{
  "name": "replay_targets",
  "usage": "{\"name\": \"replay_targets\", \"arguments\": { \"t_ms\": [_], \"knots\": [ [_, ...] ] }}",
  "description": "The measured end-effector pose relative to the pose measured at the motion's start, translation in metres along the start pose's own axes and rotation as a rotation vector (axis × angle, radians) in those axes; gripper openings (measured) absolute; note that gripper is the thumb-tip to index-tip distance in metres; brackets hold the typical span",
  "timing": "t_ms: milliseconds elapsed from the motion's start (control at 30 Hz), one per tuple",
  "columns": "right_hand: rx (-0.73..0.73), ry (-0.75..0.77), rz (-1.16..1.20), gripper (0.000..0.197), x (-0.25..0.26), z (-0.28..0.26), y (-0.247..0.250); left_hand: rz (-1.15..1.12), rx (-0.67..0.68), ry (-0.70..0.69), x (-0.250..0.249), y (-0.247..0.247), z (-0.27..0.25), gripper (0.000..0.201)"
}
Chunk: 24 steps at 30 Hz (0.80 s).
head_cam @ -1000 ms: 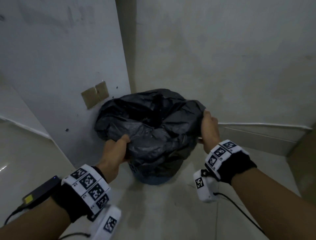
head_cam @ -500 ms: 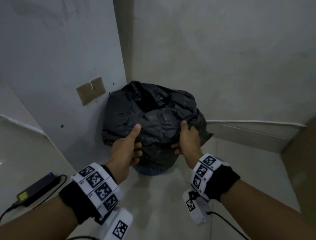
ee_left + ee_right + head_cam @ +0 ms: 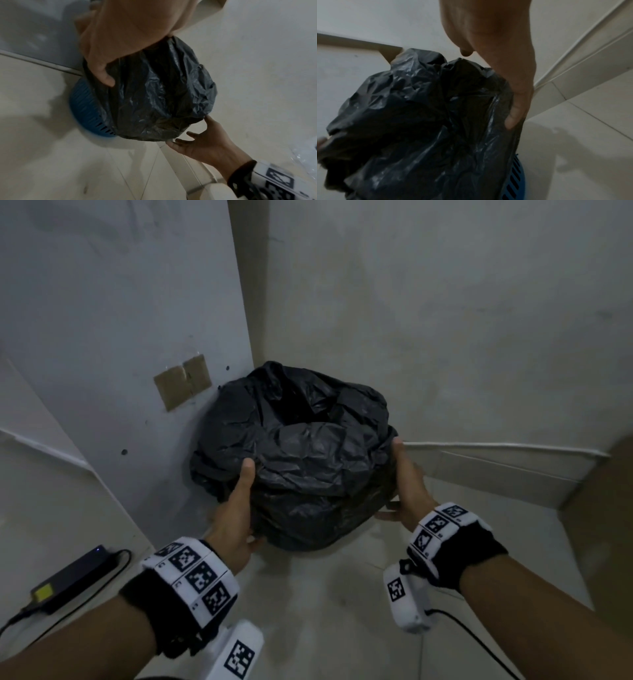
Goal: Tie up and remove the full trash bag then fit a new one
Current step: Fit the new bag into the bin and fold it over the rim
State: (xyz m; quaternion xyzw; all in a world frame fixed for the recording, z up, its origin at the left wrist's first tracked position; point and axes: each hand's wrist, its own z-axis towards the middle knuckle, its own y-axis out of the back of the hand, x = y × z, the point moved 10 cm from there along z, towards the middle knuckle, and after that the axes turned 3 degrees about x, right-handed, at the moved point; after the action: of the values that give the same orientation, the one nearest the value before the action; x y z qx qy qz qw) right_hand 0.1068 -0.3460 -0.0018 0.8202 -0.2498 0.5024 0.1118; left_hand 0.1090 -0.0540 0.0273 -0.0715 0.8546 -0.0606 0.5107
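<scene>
A crumpled black trash bag (image 3: 301,460) covers a blue slotted bin (image 3: 85,108) that stands in the corner of the room. The bag's mouth gapes at the top. My left hand (image 3: 236,508) lies against the bag's left side, thumb pointing up and pressing the plastic (image 3: 104,77). My right hand (image 3: 407,484) is on the bag's right side, low down. Its spread fingers (image 3: 197,140) touch the bag's lower hem. In the right wrist view one straight finger (image 3: 515,112) runs along the bag's edge above the bin (image 3: 518,175). The bag hides the bin in the head view.
Walls close in behind and to the left of the bin. A black power adapter (image 3: 73,577) with its cable lies on the floor at the left. A brown taped patch (image 3: 181,381) is on the left wall. A skirting ledge (image 3: 496,453) runs along the right wall.
Both hands left the bag's front top, where they held the plastic, and moved apart and lower onto its sides. The bag now hangs lower and hides the blue bin in the head view.
</scene>
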Motion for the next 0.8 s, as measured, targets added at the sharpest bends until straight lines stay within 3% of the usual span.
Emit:
{"name": "replay_targets", "arguments": {
  "t_ms": [67, 167, 267, 333, 400, 533, 600, 667, 800],
  "knots": [
    [0.169, -0.029, 0.024, 0.109, 0.002, -0.005, -0.021, 0.02, 0.063, 0.032, 0.004, -0.005, 0.0, 0.073],
    [0.275, 0.044, 0.117, 0.059, 0.018, -0.014, -0.041, 0.052, 0.189, 0.038, 0.007, -0.015, 0.0, 0.054],
    [0.189, 0.13, 0.219, 0.043, 0.024, -0.01, -0.043, 0.028, 0.238, 0.043, 0.01, -0.011, 0.005, 0.05],
    [0.065, 0.205, 0.193, 0.037, 0.025, -0.004, -0.034, -0.009, 0.251, 0.064, 0.014, -0.007, 0.007, 0.057],
    [-0.038, 0.313, 0.055, 0.033, 0.03, -0.007, -0.027, -0.023, 0.282, 0.071, 0.016, -0.006, 0.008, 0.065],
    [-0.117, 0.637, -0.331, 0.015, 0.035, -0.04, -0.036, -0.05, 0.388, 0.042, 0.021, -0.022, 0.003, 0.043],
    [-0.106, 0.734, -0.401, 0.015, 0.028, -0.053, -0.044, -0.068, 0.435, 0.018, 0.023, -0.036, -0.001, 0.055],
    [-0.103, 0.706, -0.36, 0.012, 0.022, -0.058, -0.048, -0.101, 0.438, -0.003, 0.024, -0.043, 0.002, 0.075],
    [0.026, 0.474, -0.098, 0.035, 0.005, -0.066, -0.059, -0.08, 0.317, -0.089, 0.019, -0.037, 0.014, 0.062]
  ]
}}
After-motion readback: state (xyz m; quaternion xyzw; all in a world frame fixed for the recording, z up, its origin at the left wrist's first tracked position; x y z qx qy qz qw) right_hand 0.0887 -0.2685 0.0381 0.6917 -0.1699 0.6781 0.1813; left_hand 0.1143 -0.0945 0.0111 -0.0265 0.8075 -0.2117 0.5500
